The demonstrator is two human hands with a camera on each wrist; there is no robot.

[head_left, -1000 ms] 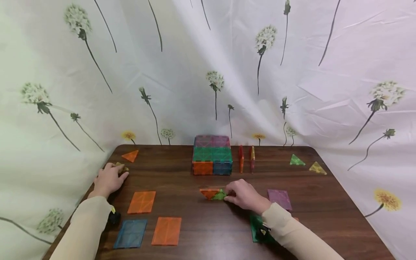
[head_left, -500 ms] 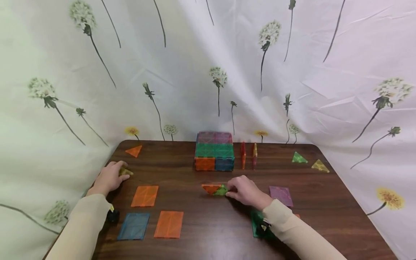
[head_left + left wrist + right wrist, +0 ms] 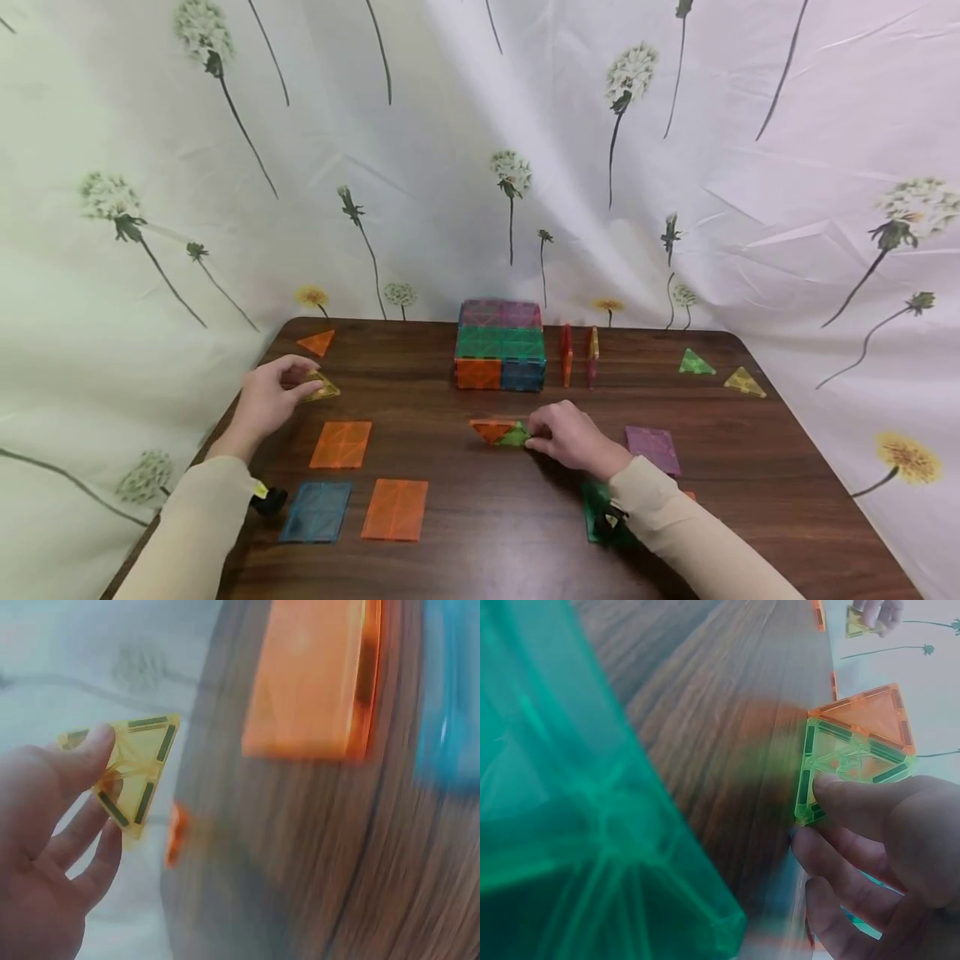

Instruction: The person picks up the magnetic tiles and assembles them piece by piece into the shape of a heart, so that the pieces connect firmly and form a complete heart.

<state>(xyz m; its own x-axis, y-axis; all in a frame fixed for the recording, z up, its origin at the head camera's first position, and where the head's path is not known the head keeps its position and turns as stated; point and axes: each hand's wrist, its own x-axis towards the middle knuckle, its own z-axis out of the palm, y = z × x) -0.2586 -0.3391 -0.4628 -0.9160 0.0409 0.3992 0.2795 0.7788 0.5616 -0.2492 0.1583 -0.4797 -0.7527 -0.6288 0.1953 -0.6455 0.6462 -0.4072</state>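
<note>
My left hand point(image 3: 268, 400) pinches a yellow triangular magnetic tile point(image 3: 139, 769) between thumb and fingers, raised over the table's left side. In the left wrist view the tile's dark edge magnets show. Near the table's middle, my right hand point(image 3: 572, 437) pinches a green triangular tile point(image 3: 832, 757) by its side. An orange triangular tile point(image 3: 870, 716) joins the green one edge to edge, and both stand upright on the table. Behind them is a low box of magnetic tiles point(image 3: 500, 343), with green and purple on top and orange and blue in front.
Two orange square tiles point(image 3: 341, 444) and a blue square tile point(image 3: 317, 512) lie at left. An orange triangle point(image 3: 317, 342) lies behind the left hand. At right are a purple square point(image 3: 652, 450), a green square point(image 3: 597, 508), and green and yellow triangles point(image 3: 745, 382). Thin upright tiles point(image 3: 567, 356) stand beside the box.
My left hand has lifted the yellow triangle off the table and moved it rightward. The right hand keeps its hold on the green triangle. The head view has shifted slightly.
</note>
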